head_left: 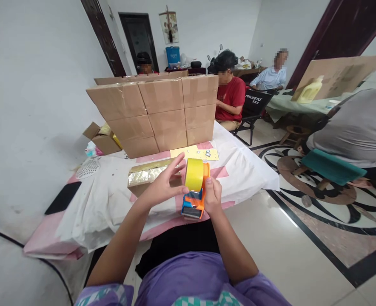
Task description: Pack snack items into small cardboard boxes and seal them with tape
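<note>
My right hand (213,194) grips the orange side of a tape dispenser (194,203), which carries a roll of yellow tape (194,174). Its blue part and dark roller point down towards me. My left hand (167,182) is spread open just left of the roll, its thumb close to the dispenser's blue part; whether the thumb touches is unclear. Behind the left hand a cardboard box (140,180) lies on the table, with shiny tape along its top and side. Part of that box is hidden by my hand.
Stacked cardboard boxes (167,112) form a wall across the table (105,204). A yellow sheet (210,154) lies before them. On the left are an open carton (106,142) and a black flat object (63,198). A person in red (234,100) sits beyond the stack.
</note>
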Tool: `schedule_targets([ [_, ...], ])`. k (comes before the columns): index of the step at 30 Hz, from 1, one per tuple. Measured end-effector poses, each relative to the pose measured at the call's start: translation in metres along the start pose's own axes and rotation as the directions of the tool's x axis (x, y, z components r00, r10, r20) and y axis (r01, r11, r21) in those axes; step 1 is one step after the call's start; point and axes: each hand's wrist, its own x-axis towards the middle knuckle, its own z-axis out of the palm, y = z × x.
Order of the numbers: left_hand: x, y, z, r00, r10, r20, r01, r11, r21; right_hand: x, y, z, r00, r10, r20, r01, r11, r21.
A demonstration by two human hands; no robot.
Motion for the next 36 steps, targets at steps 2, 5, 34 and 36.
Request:
schedule_targets([
  [2, 0.016, -0.006, 0.002, 0.993, -0.016, 0.114, 0.028, 0.994, -0.109, 0.001, -0.002, -0.001, 0.999, -0.010, 0.040, 0.012, 0.999, -0.032],
  [5, 0.025, -0.018, 0.001, 0.993, 0.008, 0.121, 0.016, 0.981, -0.194, 0.006, -0.001, -0.003, 0.994, -0.024, 0.111, 0.029, 0.999, -0.044],
  [34, -0.037, -0.059, 0.080, 0.833, -0.551, 0.050, 0.523, 0.755, -0.395, 0.061, 0.054, -0.058, 0.996, -0.075, -0.054, 0.073, 0.996, -0.044],
  [36, -0.038, -0.055, 0.079, 0.834, -0.549, 0.054, 0.528, 0.766, -0.367, 0.065, 0.059, -0.064, 0.992, -0.124, -0.035, 0.119, 0.984, -0.133],
])
